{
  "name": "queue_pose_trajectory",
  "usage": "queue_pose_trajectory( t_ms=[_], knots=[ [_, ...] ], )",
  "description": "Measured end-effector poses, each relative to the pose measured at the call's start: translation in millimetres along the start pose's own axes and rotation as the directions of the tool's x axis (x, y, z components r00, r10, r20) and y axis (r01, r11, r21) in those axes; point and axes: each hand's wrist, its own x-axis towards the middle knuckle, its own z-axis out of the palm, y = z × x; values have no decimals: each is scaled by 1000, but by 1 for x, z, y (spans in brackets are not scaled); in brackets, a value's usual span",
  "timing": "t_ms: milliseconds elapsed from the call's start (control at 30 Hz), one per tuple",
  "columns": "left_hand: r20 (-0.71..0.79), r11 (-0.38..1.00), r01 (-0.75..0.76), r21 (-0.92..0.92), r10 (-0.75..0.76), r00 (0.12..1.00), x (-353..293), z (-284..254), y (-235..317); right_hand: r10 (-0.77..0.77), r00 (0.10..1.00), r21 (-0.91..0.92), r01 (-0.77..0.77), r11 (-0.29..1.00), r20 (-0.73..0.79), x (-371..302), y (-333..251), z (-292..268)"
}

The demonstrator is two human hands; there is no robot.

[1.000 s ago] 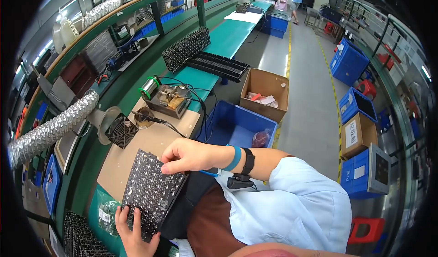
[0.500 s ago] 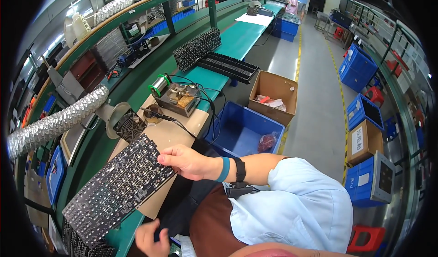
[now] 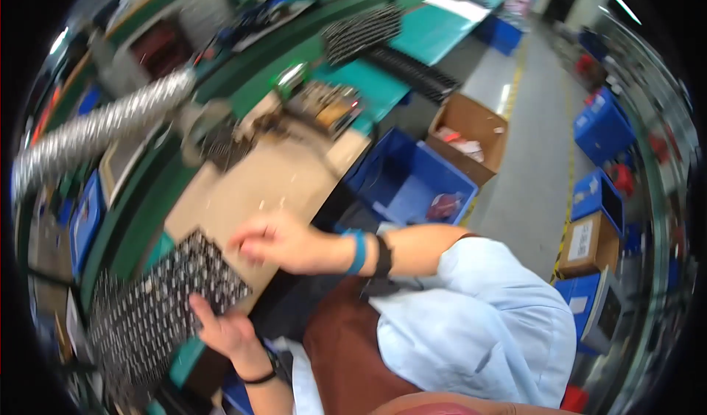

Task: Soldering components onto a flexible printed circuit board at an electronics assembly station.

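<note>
A dark circuit board (image 3: 173,297), dotted with pale parts in rows, lies at a slant at lower left, partly over the green surface (image 3: 158,251) and just beside a tan sheet (image 3: 272,179); its far-left end is lost in blur. To handle the board well, it would seem wise to support it by the edges, keep fingertips off the small parts, and keep it level so that no corner scrapes. The left hand (image 3: 227,332) is at the board's near edge, palm partly turned up, thumb pointing up and away over the board; its fingers are hidden or blurred, so whether its grip is clamped cannot be told. The right hand (image 3: 283,245) hangs over the tan sheet near the board's upper corner, apparently not touching it, its forearm coming in from the right. Its thumb and forefinger look slightly apart, with nothing visible between them. A blue band (image 3: 359,251) and a black strap (image 3: 383,257) circle that wrist. A blue bin (image 3: 401,183) stands beyond, to the right.
</note>
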Motion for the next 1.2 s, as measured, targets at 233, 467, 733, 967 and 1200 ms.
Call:
queue_pose_trajectory(
  t_ms=[233, 467, 733, 967, 1200],
  knots=[
    [207, 981, -192, 39, 180, 962, 27, -53, 2, -44, 993, -51, 39, 998, -106, 5, -4, -3],
    [283, 978, -201, 60, 176, 943, 33, -79, 9, -33, 998, -104, 27, 994, -54, 17, -1, -1],
    [706, 988, -110, -110, 156, 691, 63, -98, 5, -10, 1000, -171, 15, 985, 29, 28, 16, -10],
    [804, 986, -129, -102, 158, 574, 81, -104, -1, -56, 990, -257, 87, 962, 126, 32, 33, -22],
    [891, 936, -284, -207, 300, 340, 100, -108, -21, 4, 980, -279, 53, 959, 199, 27, 49, -36]
  ],
)
